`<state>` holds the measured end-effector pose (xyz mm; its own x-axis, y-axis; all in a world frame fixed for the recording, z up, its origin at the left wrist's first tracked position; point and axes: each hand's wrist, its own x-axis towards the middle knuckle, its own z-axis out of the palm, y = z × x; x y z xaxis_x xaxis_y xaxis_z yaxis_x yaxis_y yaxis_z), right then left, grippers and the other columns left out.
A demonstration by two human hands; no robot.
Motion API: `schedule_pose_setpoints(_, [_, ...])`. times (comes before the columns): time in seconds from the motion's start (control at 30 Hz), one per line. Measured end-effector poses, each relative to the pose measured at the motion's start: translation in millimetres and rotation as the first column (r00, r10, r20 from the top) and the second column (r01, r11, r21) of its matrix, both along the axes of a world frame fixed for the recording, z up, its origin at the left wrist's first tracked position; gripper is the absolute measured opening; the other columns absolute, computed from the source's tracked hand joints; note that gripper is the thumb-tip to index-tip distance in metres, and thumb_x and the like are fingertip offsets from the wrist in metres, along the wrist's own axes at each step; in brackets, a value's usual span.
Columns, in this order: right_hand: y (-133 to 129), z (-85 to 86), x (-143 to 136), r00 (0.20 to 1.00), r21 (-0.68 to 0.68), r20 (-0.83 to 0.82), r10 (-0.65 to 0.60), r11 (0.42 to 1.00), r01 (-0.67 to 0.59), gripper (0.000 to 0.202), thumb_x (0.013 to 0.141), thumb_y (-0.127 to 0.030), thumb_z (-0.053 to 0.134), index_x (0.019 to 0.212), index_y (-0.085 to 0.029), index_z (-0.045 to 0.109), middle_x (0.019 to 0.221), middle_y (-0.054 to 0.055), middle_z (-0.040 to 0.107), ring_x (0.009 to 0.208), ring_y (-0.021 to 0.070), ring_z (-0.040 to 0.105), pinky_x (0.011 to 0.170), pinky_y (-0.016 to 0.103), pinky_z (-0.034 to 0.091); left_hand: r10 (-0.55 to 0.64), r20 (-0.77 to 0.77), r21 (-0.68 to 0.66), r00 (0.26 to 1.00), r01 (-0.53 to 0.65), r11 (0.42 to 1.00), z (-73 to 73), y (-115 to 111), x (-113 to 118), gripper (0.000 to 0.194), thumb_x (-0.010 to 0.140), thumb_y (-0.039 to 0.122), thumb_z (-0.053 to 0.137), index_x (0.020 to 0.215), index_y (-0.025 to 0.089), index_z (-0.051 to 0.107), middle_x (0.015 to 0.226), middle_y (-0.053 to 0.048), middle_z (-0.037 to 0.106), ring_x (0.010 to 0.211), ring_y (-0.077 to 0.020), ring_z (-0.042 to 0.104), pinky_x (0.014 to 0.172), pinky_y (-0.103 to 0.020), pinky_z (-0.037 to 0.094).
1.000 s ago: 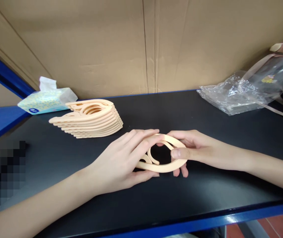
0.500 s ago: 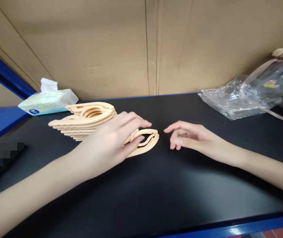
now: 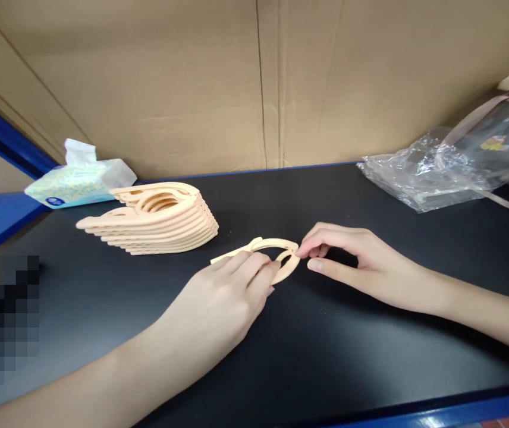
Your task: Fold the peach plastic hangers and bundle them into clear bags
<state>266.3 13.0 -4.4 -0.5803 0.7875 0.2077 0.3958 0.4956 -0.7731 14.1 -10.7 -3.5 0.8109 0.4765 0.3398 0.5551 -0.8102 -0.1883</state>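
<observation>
We have our left hand (image 3: 228,291) laid over the hanger (image 3: 287,272) on the bench (image 3: 308,351); its fingers curl down, but we cannot tell whether that grip is clamped on it. Our right hand (image 3: 370,264) has its grip apart, thumb away from the index finger, whose tip is at the hanger's right end. The stack (image 3: 165,233) sits beyond our left hand, beside the tissue box (image 3: 82,183).
</observation>
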Motion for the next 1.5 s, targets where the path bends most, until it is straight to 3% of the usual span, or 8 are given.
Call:
schedule_pose_setpoints(0.13, [2,-4.6,3,0.994,0.277,0.102,0.025,0.959,-0.053,0.018,0.101,-0.028,0.054,0.110,-0.023,0.069,0.121,0.008,0.067,0.112,0.0201,0.063,0.095,0.036,0.051,-0.102,0.070,-0.096,0.992,0.108,0.989,-4.4,-2,0,0.033,0.100,0.004,0.041,0.124,0.009,0.063,0.113,-0.010,0.074,0.106,-0.0248,0.071,0.092,-0.037,0.059])
schedule_pose_setpoints(0.33, [3,-5.4,5,0.964,0.379,0.263,0.044,0.914,-0.146,0.025,0.103,-0.029,0.050,0.107,-0.023,0.074,0.118,0.010,0.069,0.104,0.0224,0.063,0.089,0.040,0.052,-0.162,0.076,-0.206,0.984,0.174,0.963,-4.2,0,-6,0.035,0.105,0.015,0.041,0.136,0.010,0.058,0.137,-0.010,0.066,0.129,-0.0247,0.061,0.113,-0.039,0.049])
schedule_pose_setpoints(0.5, [2,-2.5,3,0.937,0.396,0.349,-0.017,0.909,-0.131,0.031,0.104,-0.030,0.048,0.115,-0.019,0.075,0.110,0.011,0.068,0.096,0.0225,0.063,0.086,0.041,0.051,-0.161,0.085,-0.244,0.983,0.177,0.954,-1.3,2,-9,0.033,0.106,0.020,0.041,0.133,0.012,0.060,0.133,-0.010,0.068,0.124,-0.0235,0.063,0.109,-0.036,0.052])
schedule_pose_setpoints(0.7, [-1,-4.1,1,0.924,0.497,0.372,-0.091,0.860,-0.115,0.032,0.103,-0.027,0.049,0.115,-0.015,0.076,0.103,0.011,0.067,0.091,0.0229,0.063,0.082,0.041,0.051,-0.211,0.088,-0.172,0.974,0.223,0.960,-5.1,2,-9,0.038,0.103,0.005,0.040,0.137,0.011,0.055,0.131,-0.009,0.069,0.119,-0.0230,0.065,0.105,-0.037,0.053])
schedule_pose_setpoints(0.93, [3,-8.3,4,0.925,0.486,0.372,-0.080,0.866,-0.120,0.033,0.104,-0.029,0.047,0.120,-0.016,0.073,0.111,0.012,0.065,0.097,0.0225,0.063,0.088,0.041,0.052,-0.210,0.132,-0.252,0.969,0.238,0.938,-4.5,0,-11,0.042,0.103,0.005,0.042,0.144,0.013,0.048,0.135,-0.006,0.066,0.119,-0.0178,0.063,0.105,-0.028,0.050])
schedule_pose_setpoints(1.1, [5,-9.4,5,0.924,0.464,0.380,-0.044,0.873,-0.149,0.033,0.105,-0.029,0.045,0.122,-0.016,0.070,0.122,0.013,0.065,0.107,0.0231,0.062,0.092,0.040,0.051,-0.139,0.181,-0.229,0.974,0.180,0.957,-1.7,2,-11,0.028,0.104,0.011,0.049,0.130,0.015,0.056,0.121,-0.006,0.068,0.111,-0.0195,0.062,0.099,-0.031,0.049])
schedule_pose_setpoints(1.3, [5,-8.0,4,0.929,0.447,0.370,0.024,0.872,-0.201,0.030,0.106,-0.028,0.044,0.116,-0.015,0.068,0.121,0.012,0.066,0.102,0.0202,0.062,0.091,0.037,0.050,-0.158,0.186,-0.260,0.970,0.203,0.944,-3.3,6,-13,0.029,0.105,0.012,0.048,0.133,0.015,0.053,0.114,-0.005,0.068,0.106,-0.0198,0.061,0.096,-0.033,0.048])
schedule_pose_setpoints(1.5, [4,-6.7,3,0.932,0.423,0.359,0.059,0.879,-0.219,0.027,0.105,-0.026,0.046,0.118,-0.016,0.067,0.120,0.011,0.066,0.105,0.0198,0.060,0.092,0.036,0.050,-0.074,0.193,-0.295,0.978,0.130,0.947,-8.2,7,-13,0.040,0.103,0.023,0.055,0.142,0.016,0.048,0.139,-0.009,0.058,0.133,-0.0234,0.049,0.115,-0.037,0.038])
